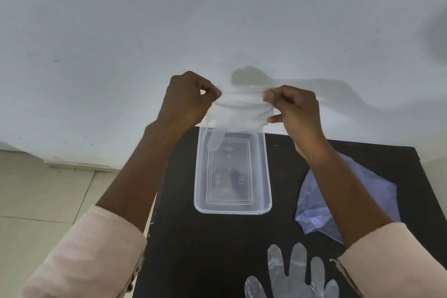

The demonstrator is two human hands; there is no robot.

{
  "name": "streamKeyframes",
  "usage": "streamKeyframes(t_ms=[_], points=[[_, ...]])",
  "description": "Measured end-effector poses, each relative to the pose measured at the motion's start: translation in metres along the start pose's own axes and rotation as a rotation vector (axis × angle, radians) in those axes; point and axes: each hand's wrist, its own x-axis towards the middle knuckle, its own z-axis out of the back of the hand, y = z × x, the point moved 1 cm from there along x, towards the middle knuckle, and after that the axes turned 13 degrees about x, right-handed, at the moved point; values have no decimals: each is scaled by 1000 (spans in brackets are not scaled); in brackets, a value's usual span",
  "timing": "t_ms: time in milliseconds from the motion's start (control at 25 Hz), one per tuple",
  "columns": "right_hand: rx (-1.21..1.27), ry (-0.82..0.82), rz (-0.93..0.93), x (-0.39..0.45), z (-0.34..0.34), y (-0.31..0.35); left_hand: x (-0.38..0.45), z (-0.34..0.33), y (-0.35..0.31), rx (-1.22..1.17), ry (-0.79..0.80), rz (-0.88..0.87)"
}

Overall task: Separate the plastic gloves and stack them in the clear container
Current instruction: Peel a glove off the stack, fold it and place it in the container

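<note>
The near glove is cut off by the bottom edge, its cuff out of view. The right forearm hides part of the bluish plastic bag. The held glove covers the clear container's far rim. Embossed marks on the container floor are too blurred to read.

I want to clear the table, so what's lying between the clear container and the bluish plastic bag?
Nothing: in the head view, only bare black table separates the clear container from the bluish plastic bag. The right forearm passes over the bag.
</note>
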Motion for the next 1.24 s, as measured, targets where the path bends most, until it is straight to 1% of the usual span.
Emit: streamKeyframes(t_ms=[40,80,120,200,240,320,440,560,640,760,920,960,1000,1080,1120,1200,1240], points=[[-23,-3,21,-3,0,1,-4,2,-1,60,-21,-43],[-38,-10,36,-5,1,2,-7,5,-2,60,-16,-58],[-43,-21,47,-7,1,3,-8,7,-3,0,9,-37],[-48,-35,59,-10,1,3,-9,9,-2,-182,84,59],[-51,-37,57,-12,1,2,-10,8,-2,-230,93,81],[-50,-41,51,-15,0,-1,-11,4,-1,-281,36,79],[-54,-70,71,-22,-2,-3,-17,-3,-2,-377,-93,3],[-48,-80,146,-42,-1,-8,-35,-12,9,-510,-94,-89],[-33,-42,217,-60,3,-17,-53,-22,26,-520,-88,-127],[11,33,262,-89,12,-36,-87,-38,54,-494,-76,-131],[-135,36,370,-128,13,-61,-129,-51,71,-526,-54,-89],[-157,44,368,-135,13,-67,-136,-54,74,-514,-54,-75],[-145,69,305,-140,13,-72,-141,-57,77,-482,-51,-45],[-101,132,37,-142,12,-78,-143,-64,84,-364,-10,65],[-130,155,-84,-138,10,-81,-139,-67,87,-304,32,136],[-204,160,-217,-115,5,-76,-117,-68,82,-270,127,256],[-201,139,-246,-99,1,-67,-102,-64,75,-275,145,286]])
